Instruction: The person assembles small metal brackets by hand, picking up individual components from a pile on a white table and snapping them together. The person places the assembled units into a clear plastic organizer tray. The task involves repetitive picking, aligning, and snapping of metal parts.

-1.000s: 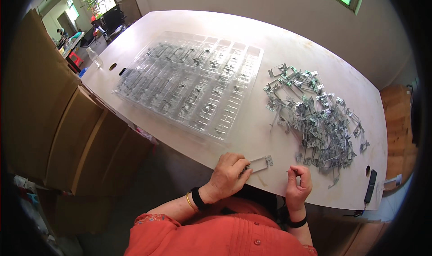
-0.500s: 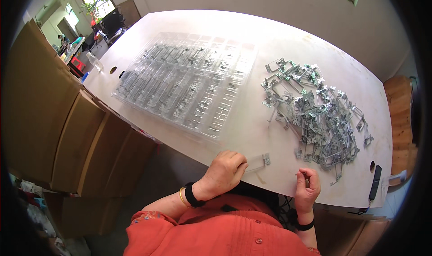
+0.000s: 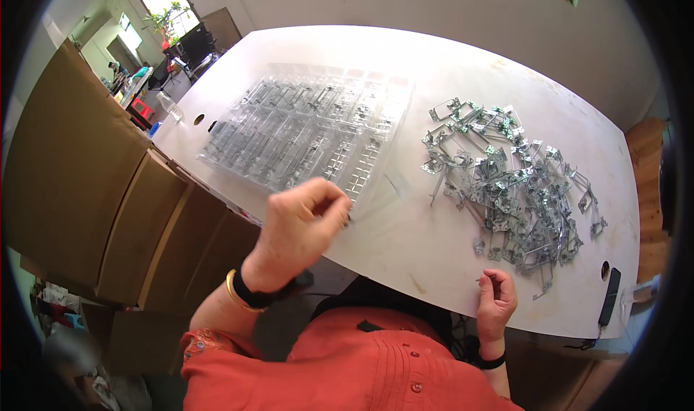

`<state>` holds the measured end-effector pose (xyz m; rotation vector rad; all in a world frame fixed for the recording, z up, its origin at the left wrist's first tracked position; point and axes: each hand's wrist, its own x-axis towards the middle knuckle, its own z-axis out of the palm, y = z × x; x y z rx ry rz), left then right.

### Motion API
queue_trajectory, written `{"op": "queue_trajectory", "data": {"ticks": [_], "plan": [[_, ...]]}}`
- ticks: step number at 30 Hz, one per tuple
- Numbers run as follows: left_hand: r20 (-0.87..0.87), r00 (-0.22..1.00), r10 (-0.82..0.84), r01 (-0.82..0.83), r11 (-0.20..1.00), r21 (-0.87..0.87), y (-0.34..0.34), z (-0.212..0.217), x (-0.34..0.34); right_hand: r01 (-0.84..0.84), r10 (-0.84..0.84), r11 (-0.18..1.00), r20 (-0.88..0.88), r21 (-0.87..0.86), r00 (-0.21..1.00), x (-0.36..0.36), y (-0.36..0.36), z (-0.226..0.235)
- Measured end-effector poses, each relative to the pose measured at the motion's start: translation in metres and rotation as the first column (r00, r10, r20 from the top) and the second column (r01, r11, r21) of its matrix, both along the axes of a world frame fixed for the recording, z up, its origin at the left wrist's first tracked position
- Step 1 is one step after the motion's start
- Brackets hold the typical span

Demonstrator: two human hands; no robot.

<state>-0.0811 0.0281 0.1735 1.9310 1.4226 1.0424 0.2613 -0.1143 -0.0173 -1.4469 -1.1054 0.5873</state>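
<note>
Clear tray [image 3: 303, 133] under left hand [image 3: 300, 227], 1 bracket pile [image 3: 510, 183] beside

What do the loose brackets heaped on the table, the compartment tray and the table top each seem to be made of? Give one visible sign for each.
Brackets: probably thin stamped metal, bright silver-grey with glints.
Compartment tray: clear moulded plastic; the white table shows through, and its ridges shine.
Table top: smooth white surface, possibly laminate; it reflects window light, with slight scuffs. Its core cannot be told.
</note>
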Motion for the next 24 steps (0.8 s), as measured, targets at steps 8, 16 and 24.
{"op": "queue_trajectory", "data": {"ticks": [8, 16, 24], "plan": [[-0.086, 0.979, 0.187, -0.182, 0.981, 0.063, 0.048, 0.044, -0.016, 0.006, -0.007, 1.0, -0.078, -0.01, 0.997, 0.0, 0.0, 0.0], [-0.275, 0.918, 0.286, -0.236, 0.951, 0.201, 0.138, 0.036, -0.031, -0.003, 0.002, 1.0, -0.096, -0.01, 0.995, 0.002, 0.0, -0.003], [-0.363, 0.883, 0.299, -0.257, 0.953, 0.161, 0.207, 0.013, -0.028, 0.01, -0.009, 1.0, -0.085, 0.011, 0.996, 0.0, 0.0, -0.001]]}}
